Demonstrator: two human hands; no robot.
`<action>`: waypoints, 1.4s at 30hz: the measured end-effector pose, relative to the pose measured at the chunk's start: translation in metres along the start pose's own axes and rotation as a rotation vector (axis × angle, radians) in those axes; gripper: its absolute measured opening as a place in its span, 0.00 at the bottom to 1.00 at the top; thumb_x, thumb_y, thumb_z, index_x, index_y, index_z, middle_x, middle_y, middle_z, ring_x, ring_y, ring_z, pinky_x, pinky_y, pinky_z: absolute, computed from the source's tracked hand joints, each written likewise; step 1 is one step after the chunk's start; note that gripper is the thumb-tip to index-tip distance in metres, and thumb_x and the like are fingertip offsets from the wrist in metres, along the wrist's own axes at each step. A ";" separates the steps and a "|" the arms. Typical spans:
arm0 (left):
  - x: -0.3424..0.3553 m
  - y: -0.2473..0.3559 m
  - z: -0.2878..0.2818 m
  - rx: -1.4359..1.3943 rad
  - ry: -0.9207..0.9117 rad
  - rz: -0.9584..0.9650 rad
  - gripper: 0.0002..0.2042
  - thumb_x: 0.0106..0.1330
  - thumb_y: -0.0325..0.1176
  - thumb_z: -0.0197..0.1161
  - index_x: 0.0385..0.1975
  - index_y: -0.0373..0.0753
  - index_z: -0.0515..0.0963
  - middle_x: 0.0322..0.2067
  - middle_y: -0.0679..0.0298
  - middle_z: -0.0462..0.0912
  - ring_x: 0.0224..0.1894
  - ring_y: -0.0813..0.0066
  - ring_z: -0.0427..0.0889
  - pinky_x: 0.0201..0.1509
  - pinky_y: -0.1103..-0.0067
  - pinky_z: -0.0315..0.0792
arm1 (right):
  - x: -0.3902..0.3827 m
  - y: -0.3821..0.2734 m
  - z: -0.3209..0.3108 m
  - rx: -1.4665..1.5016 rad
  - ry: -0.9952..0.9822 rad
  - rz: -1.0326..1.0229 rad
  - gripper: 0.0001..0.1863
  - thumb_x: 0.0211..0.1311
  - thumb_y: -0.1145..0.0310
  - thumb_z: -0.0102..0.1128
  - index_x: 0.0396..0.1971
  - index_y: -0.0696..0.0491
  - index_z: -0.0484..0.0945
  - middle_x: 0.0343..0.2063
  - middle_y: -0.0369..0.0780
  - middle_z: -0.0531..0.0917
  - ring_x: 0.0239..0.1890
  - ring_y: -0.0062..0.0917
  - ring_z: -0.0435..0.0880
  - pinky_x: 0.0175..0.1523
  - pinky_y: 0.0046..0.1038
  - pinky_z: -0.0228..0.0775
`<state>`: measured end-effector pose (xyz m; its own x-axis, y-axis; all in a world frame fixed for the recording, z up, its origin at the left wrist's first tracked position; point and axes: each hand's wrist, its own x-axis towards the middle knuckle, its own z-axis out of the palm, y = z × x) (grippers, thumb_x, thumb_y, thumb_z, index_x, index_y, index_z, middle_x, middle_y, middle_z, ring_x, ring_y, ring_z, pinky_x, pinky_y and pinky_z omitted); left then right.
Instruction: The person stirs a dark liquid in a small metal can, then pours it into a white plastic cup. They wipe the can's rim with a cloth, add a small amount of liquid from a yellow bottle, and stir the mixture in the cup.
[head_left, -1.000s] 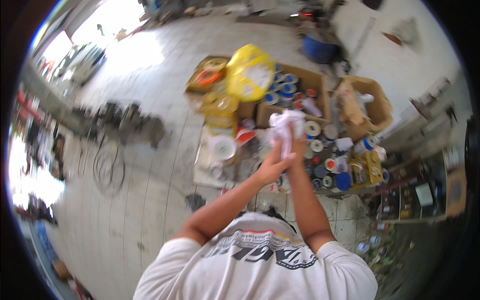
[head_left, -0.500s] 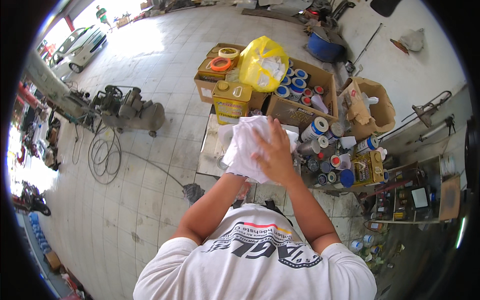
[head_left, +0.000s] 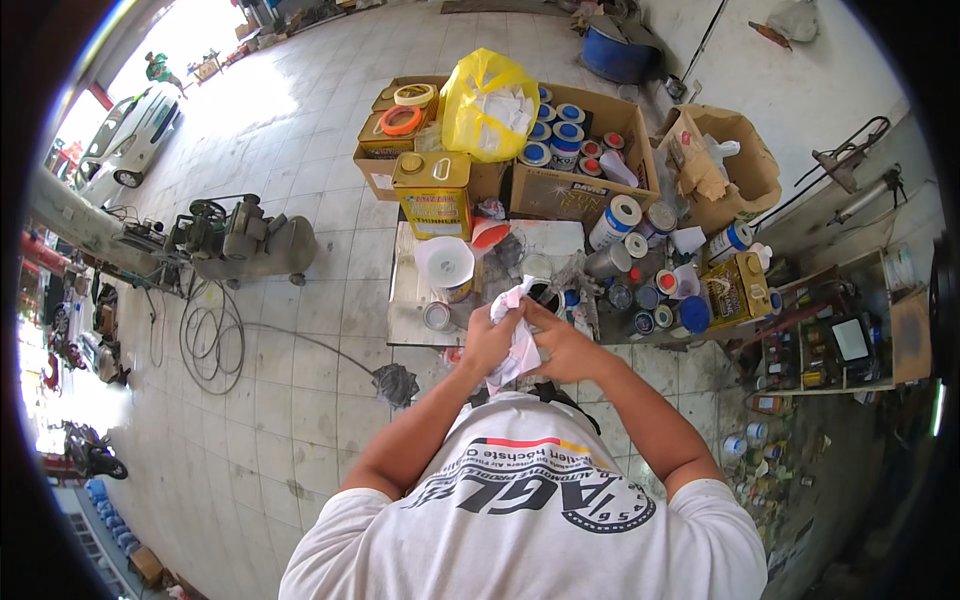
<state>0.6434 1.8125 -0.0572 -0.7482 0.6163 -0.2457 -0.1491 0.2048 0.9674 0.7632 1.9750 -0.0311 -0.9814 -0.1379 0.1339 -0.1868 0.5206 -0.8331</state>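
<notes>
A crumpled white cloth (head_left: pixel 520 350), faintly pink in places, is bunched between my two hands close to my chest. My left hand (head_left: pixel 488 338) has its fingers wrapped round the cloth's left side. On the other side, my right hand (head_left: pixel 562 345) closes on the cloth too, its fingertips partly hidden behind it. Just beyond my hands is the worktable (head_left: pixel 408 265). A white round container (head_left: pixel 445 262) stands on it, above a small clear jar (head_left: pixel 437 316). An orange-and-white object (head_left: pixel 489 236) lies farther back.
A yellow rectangular tin (head_left: pixel 433 195), tape rolls (head_left: pixel 401 121) and a yellow plastic bag (head_left: pixel 490 105) stand behind. Several paint cans fill a cardboard box (head_left: pixel 585 197); more crowd the table's right. An air compressor (head_left: pixel 250 235) stands at left, its hose (head_left: pixel 300 338) trailing across the floor.
Both hands have drawn back toward my chest. The cloth, spread wide before, is now gathered into a narrow bunch, uncovering the white container and the tabletop.
</notes>
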 end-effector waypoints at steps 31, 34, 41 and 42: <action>-0.024 0.028 -0.044 -0.812 0.024 -0.223 0.32 0.77 0.61 0.52 0.65 0.36 0.71 0.64 0.50 0.76 0.62 0.55 0.78 0.63 0.56 0.72 | 0.129 -0.024 -0.021 0.484 0.463 0.213 0.29 0.57 0.54 0.75 0.54 0.57 0.83 0.42 0.45 0.90 0.43 0.33 0.90 0.50 0.33 0.81; -0.007 0.051 -0.041 -1.004 -0.174 -0.178 0.38 0.73 0.71 0.46 0.72 0.49 0.63 0.68 0.56 0.72 0.65 0.45 0.74 0.64 0.40 0.67 | 0.114 -0.019 0.026 -0.276 0.411 -0.066 0.36 0.65 0.51 0.68 0.68 0.55 0.72 0.60 0.51 0.81 0.60 0.46 0.81 0.65 0.41 0.73; 0.088 -0.038 -0.044 -0.768 0.134 -0.010 0.21 0.80 0.49 0.54 0.66 0.47 0.69 0.53 0.62 0.83 0.42 0.66 0.84 0.40 0.74 0.80 | 0.092 -0.052 0.053 0.120 0.409 0.173 0.46 0.68 0.58 0.66 0.79 0.55 0.52 0.51 0.63 0.82 0.52 0.58 0.83 0.58 0.46 0.75; 0.099 -0.048 -0.053 -0.744 0.133 0.084 0.20 0.80 0.47 0.55 0.65 0.46 0.71 0.52 0.62 0.83 0.41 0.66 0.85 0.40 0.75 0.80 | 0.091 -0.054 0.045 0.054 0.364 0.154 0.46 0.69 0.59 0.66 0.80 0.54 0.51 0.50 0.62 0.82 0.50 0.58 0.84 0.56 0.47 0.75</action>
<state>0.5426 1.8234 -0.1245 -0.8409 0.5005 -0.2057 -0.4495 -0.4344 0.7805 0.6862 1.8964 0.0021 -0.9512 0.2512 0.1790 -0.0434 0.4654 -0.8840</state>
